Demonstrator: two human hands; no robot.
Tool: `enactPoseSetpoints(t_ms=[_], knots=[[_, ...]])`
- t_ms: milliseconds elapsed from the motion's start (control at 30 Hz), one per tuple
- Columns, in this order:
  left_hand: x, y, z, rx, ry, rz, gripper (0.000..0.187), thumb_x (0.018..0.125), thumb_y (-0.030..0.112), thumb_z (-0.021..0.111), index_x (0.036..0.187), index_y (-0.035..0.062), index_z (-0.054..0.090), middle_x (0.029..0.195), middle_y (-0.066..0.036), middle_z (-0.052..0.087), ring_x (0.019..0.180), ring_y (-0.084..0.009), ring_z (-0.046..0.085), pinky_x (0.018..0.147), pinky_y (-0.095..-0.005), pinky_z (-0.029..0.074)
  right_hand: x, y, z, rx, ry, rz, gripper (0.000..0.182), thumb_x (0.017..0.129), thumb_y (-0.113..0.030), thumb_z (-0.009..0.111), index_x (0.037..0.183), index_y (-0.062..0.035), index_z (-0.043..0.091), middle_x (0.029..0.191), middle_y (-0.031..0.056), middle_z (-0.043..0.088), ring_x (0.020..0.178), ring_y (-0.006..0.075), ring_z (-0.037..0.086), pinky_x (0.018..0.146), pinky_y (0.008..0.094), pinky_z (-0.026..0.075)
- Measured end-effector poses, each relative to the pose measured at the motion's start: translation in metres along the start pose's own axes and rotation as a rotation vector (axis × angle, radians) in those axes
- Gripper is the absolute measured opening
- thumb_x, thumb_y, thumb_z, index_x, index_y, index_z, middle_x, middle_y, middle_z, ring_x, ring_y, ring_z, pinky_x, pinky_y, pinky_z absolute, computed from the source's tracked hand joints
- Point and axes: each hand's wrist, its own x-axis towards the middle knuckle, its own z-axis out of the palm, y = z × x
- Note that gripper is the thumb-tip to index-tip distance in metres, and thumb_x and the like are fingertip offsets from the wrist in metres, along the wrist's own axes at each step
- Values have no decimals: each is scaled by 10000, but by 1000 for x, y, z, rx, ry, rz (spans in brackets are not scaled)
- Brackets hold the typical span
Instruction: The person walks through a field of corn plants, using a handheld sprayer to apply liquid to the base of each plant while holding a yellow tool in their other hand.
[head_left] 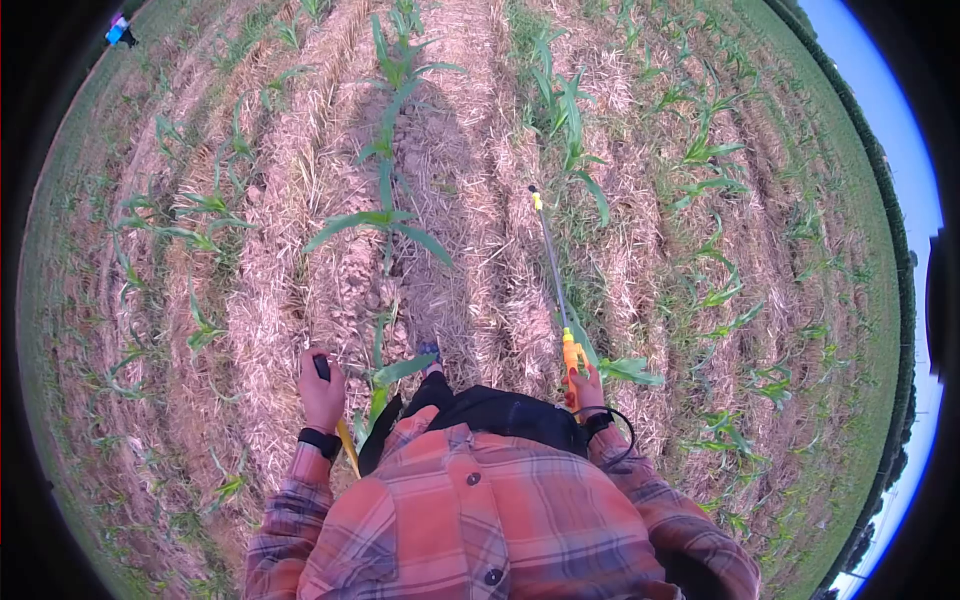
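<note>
My right hand (587,390) is closed around the yellow and orange handle of a spray wand (552,260). The thin metal tube slants forward and slightly left, its yellow and black nozzle tip (537,200) over straw-covered soil beside a row of young corn plants (570,120). A black hose (628,430) curves near my right wrist. On the left, my left hand (322,392) wraps round the black grip (321,367) of a lever whose yellow shaft (348,448) runs back toward my body. Whatever the lever joins is hidden.
Rows of young corn (385,215) run forward, one straight ahead of my body. Dry straw (270,330) and weeds cover the ground between. My shoe (430,350) shows below. A distant person (120,32) is at the upper left.
</note>
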Motion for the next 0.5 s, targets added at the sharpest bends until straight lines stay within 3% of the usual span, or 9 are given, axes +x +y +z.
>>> enactPoseSetpoints(t_ms=[500], knots=[[85, -8, -28, -49, 50, -76, 164, 745, 52, 525, 895, 55, 460, 614, -62, 431, 529, -142, 420, 497, -282, 360, 26, -71, 115, -118, -121, -54, 562, 808, -182, 534, 1247, -134, 185, 724, 81, 522, 429, 111, 406, 355, 234, 327]])
